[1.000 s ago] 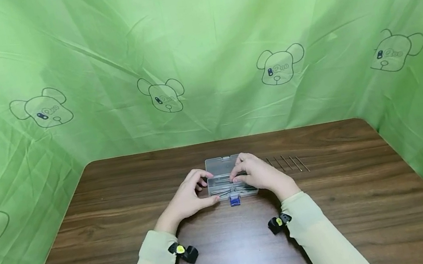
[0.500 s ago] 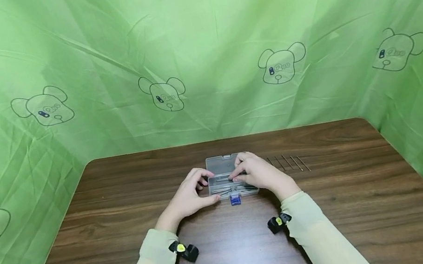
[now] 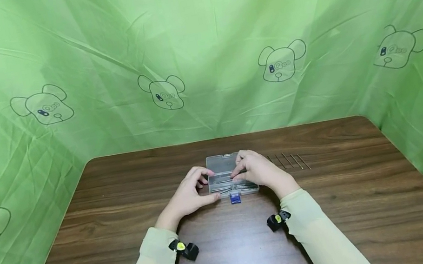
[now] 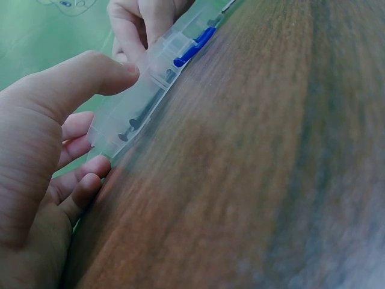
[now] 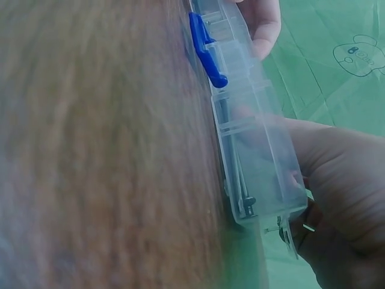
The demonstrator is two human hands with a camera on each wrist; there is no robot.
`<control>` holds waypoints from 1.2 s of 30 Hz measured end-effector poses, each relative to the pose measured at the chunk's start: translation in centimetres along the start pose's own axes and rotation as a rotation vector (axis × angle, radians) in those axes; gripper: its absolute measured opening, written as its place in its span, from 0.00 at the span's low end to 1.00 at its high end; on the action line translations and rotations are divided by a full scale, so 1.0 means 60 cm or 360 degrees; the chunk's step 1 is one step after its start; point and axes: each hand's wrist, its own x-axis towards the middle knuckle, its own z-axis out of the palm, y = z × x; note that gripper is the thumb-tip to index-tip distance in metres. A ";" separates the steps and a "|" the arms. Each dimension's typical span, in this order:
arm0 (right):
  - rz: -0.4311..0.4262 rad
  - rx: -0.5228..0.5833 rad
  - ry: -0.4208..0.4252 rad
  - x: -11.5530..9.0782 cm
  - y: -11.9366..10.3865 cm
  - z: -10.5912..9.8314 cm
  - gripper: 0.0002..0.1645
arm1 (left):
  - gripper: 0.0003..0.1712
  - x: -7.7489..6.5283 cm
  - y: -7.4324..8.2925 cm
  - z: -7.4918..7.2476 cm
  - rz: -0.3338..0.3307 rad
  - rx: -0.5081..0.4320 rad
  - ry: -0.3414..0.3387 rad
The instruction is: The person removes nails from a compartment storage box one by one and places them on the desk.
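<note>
A clear plastic compartment box (image 3: pixel 226 194) lies on the table, its lid (image 3: pixel 221 163) swung back and a blue latch (image 3: pixel 235 198) at the front. Nails (image 3: pixel 222 190) lie in the front compartments; their flat heads show through the wall in both wrist views. My left hand (image 3: pixel 187 197) grips the box's left end, thumb at the front edge and fingers at the side and back. My right hand (image 3: pixel 258 171) reaches over the right side, with thumb and index finger close together in the rear section. Whether they pinch a nail there is hidden.
Several loose nails (image 3: pixel 293 161) lie roughly side by side on the brown wooden table (image 3: pixel 355 201), just right of the right hand. A green cloth (image 3: pixel 200 20) with printed animal heads hangs behind the table and at both sides.
Both hands stay nearly in place at the box. The right thumb and index finger shift slightly in the rear section. The loose nails have not moved on the table.
</note>
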 end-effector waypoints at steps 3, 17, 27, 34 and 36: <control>-0.0042 -0.0021 0.0011 0.000 0.002 0.000 0.07 | 0.35 0.000 0.000 0.000 -0.0001 -0.0005 0.0000; -0.0090 -0.0137 0.0014 0.000 -0.004 -0.003 0.03 | 0.35 0.001 0.002 0.000 0.0000 0.0002 -0.0006; -0.0004 0.0086 -0.0036 -0.004 -0.001 -0.005 0.03 | 0.35 -0.001 0.001 -0.001 0.0006 0.0004 0.0006; 0.0002 0.0204 0.0004 -0.002 -0.004 -0.011 0.04 | 0.35 0.000 -0.003 0.002 0.0021 0.0006 0.0013; 0.0013 0.0229 0.0005 -0.002 -0.006 -0.012 0.05 | 0.35 0.000 -0.003 0.001 0.0016 0.0000 0.0010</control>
